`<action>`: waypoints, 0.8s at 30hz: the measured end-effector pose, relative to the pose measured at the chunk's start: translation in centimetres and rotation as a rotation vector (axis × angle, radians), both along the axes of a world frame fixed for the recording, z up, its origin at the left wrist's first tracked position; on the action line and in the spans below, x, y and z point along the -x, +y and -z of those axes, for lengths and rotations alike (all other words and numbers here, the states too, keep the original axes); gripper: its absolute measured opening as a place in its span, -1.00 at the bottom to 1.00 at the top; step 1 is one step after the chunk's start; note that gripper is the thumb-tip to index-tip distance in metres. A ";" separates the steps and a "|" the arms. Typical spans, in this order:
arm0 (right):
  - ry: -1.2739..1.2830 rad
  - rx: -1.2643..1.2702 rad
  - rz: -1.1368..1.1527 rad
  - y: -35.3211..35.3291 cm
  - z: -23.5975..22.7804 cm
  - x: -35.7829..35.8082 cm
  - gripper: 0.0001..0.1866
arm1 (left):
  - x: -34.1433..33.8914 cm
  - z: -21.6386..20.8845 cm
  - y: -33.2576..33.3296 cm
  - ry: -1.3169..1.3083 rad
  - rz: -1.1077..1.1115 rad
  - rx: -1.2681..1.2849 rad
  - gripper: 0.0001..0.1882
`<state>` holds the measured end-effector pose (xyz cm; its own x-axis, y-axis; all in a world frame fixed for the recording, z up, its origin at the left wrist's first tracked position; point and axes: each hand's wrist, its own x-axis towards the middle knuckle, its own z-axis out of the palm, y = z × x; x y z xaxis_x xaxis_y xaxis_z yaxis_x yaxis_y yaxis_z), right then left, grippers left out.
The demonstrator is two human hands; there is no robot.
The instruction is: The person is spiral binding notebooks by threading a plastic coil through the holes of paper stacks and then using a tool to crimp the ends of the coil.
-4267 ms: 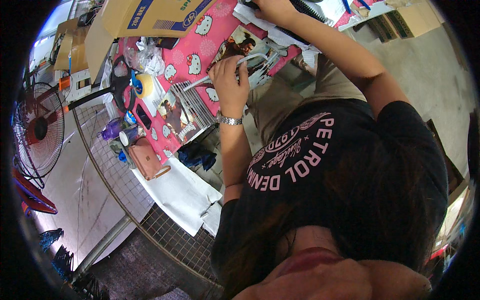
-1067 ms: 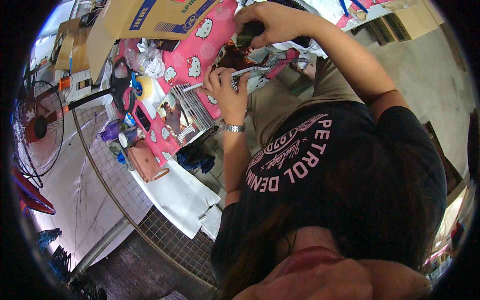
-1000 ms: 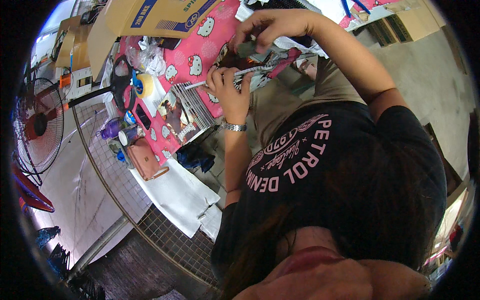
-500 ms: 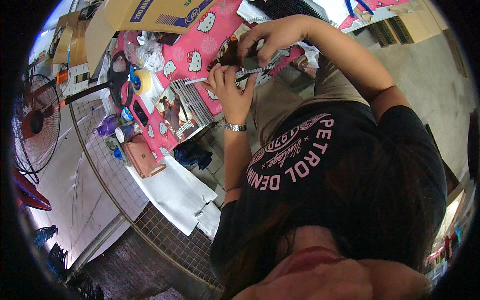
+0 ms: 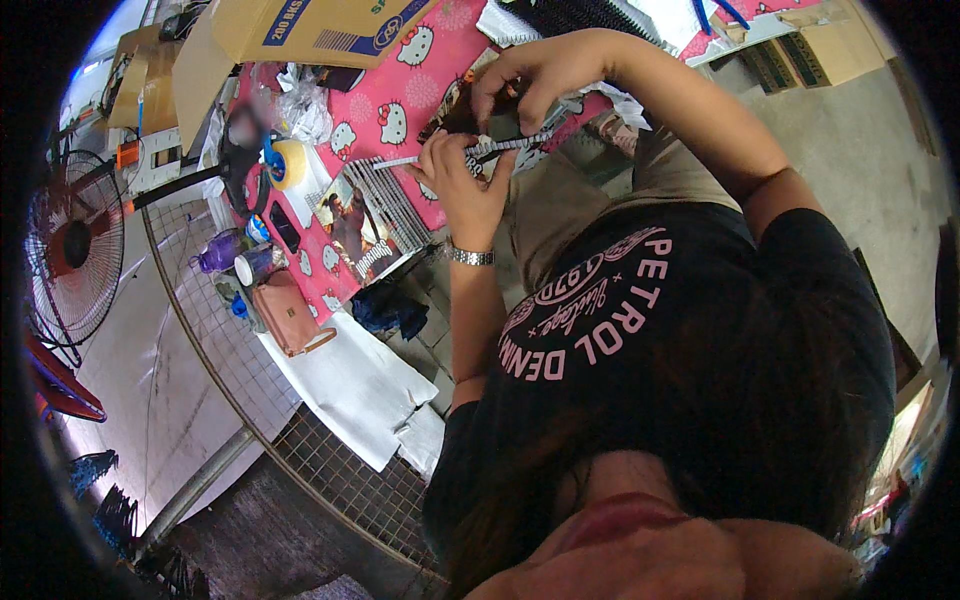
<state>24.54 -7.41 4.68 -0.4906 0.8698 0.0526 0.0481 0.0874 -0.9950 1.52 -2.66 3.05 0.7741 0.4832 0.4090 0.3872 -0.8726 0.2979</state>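
Observation:
In front of my body I see a spiral notebook (image 5: 458,108) with a dark picture cover, its bound edge slanting across at my fingers. My left hand (image 5: 465,185), with a metal watch at the wrist, is closed on that bound edge. Above the other part of the binding, my right hand (image 5: 545,78) is bent over the cover; its thumb and forefinger point down at the edge with a gap between them. Whether those fingertips touch the coil I cannot tell. A stack of similar spiral notebooks (image 5: 365,232) lies to the left of my left hand.
A pink patterned cloth (image 5: 395,88) covers the table. On it are a cardboard box (image 5: 325,30), a yellow tape roll (image 5: 293,165), a phone (image 5: 284,226) and a pink pouch (image 5: 287,312). Black coils (image 5: 575,18) lie at the back. A fan (image 5: 75,240) stands far left.
The right forefinger has come down closer to the notebook's binding. My left hand keeps its hold with almost no movement. The whole view has shifted very slightly.

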 end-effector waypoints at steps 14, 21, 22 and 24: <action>0.509 0.162 -0.144 1.2 -0.3 0.9 -0.45 | 0.5 -0.5 1.5 -0.086 -0.055 0.134 -0.40; 0.458 0.156 -0.081 3.2 0.5 2.2 -0.46 | 2.4 0.0 5.7 -0.011 0.006 0.100 -0.48; 0.263 0.140 -0.065 3.4 0.6 2.1 -0.47 | 2.5 0.1 5.6 -0.010 0.010 0.093 -0.48; -0.138 0.099 -0.027 3.9 0.0 1.3 -0.49 | 1.9 -0.3 5.1 -0.020 0.026 0.072 -0.49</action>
<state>23.22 -3.48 4.72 -0.5101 0.8540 -0.1018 0.1835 -0.0076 -0.9830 -0.34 2.42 3.33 0.7787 0.4921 0.3891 0.3585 -0.8581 0.3676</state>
